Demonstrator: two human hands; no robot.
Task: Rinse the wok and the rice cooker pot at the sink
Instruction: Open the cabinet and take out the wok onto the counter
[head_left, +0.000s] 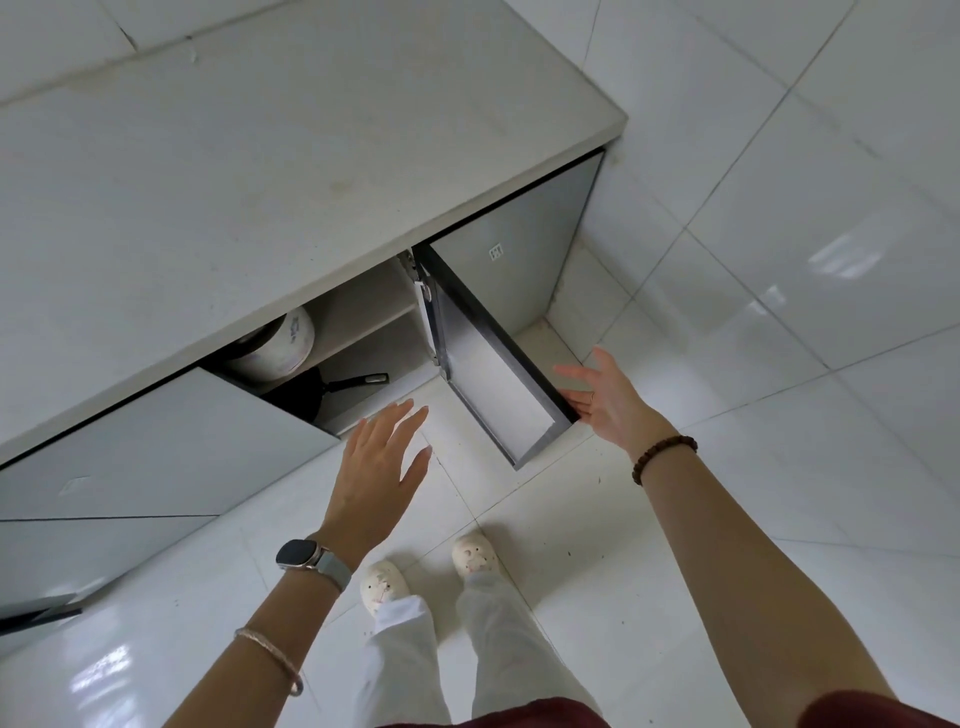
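Observation:
A cabinet under the white counter stands with its door swung out. On the upper shelf inside sits a white rice cooker. Below it lies a black wok, its black handle pointing right. My left hand hovers flat, fingers straight, just in front of the cabinet opening and touching nothing. My right hand has its fingers on the outer edge of the door, thumb spread. The sink is out of view.
Closed grey cabinet doors flank the opening on both sides. Glossy white floor tiles stretch to the right and toward me. My feet in pale slippers stand on the floor right before the cabinet.

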